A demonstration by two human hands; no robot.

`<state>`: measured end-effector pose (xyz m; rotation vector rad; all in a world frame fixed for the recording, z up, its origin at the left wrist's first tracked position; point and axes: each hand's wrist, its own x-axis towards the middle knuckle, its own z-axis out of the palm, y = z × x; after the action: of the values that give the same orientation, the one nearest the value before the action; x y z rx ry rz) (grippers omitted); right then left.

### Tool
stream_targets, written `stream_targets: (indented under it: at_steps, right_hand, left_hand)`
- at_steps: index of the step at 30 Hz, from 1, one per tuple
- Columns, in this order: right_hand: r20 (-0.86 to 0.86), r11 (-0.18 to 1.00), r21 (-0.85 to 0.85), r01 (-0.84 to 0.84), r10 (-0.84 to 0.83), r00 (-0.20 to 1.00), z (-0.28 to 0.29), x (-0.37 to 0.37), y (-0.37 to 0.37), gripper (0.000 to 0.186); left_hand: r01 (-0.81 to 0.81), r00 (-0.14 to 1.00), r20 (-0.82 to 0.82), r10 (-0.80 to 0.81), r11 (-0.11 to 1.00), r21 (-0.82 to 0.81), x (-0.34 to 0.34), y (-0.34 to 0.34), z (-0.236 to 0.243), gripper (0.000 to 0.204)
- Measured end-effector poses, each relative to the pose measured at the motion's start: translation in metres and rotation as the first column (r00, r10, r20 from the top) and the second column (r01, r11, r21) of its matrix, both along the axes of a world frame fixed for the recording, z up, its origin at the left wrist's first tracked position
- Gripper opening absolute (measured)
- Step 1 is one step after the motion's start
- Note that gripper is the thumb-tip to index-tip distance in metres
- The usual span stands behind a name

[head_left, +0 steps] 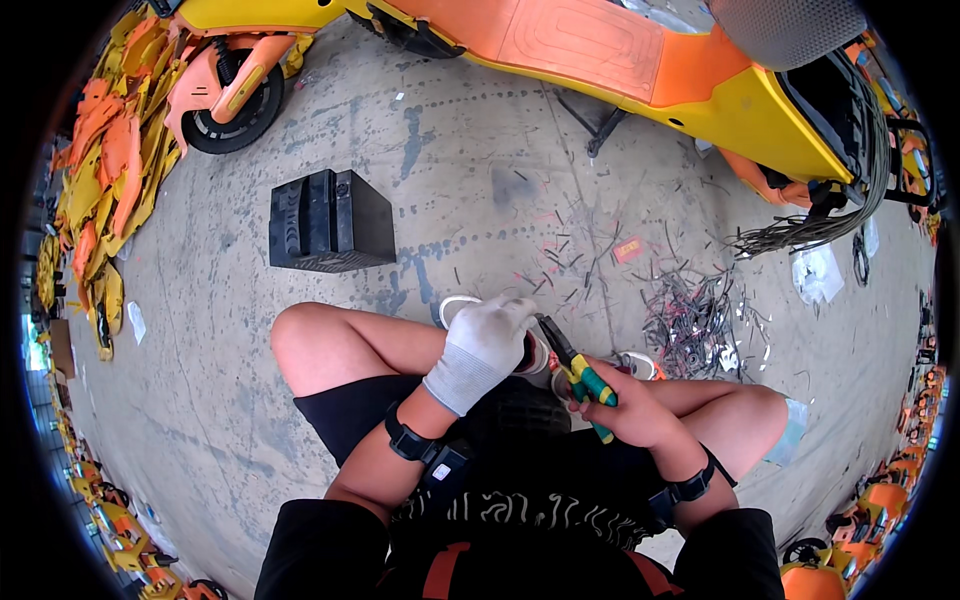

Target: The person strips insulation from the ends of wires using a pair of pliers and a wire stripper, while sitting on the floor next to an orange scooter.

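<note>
The gloved left hand (485, 338) turns its back to us, so whether its fingers pinch anything can't be made out! The right hand (635, 408) covers part of the pliers (597, 384), a shoe (453, 306) peeks out half-hidden, the yellow-orange scooter (580, 50) runs off the top, and those clippings (692, 325) tangle too finely to count!

No text is legible to you here: on the concrete floor (200, 330) before you, a small red card (627, 250) bears yellowish print too small to read, its characters blurred.
</note>
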<state>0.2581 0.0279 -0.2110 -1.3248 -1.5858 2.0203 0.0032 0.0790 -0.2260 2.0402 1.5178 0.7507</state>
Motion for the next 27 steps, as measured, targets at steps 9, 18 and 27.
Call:
stream_targets:
  at_steps: [9,18,27]
  right_hand:
    - [-0.026,0.994,-0.11,0.024,-0.027,0.999,0.003,0.0,-0.001,0.07]
    - [-0.133,0.938,-0.338,0.083,-0.135,0.982,0.0,0.001,-0.002,0.066]
    - [-0.402,0.628,-0.777,-0.036,-0.452,0.796,0.008,0.011,0.002,0.06]
  left_hand:
    - [0.071,0.997,0.006,-0.071,0.997,0.016,-0.004,0.003,-0.003,0.014]
    - [0.065,0.998,0.003,-0.066,0.993,0.102,-0.004,0.007,-0.007,0.02]
    - [0.235,0.961,0.093,-0.262,0.944,0.232,-0.021,0.023,-0.012,0.027]
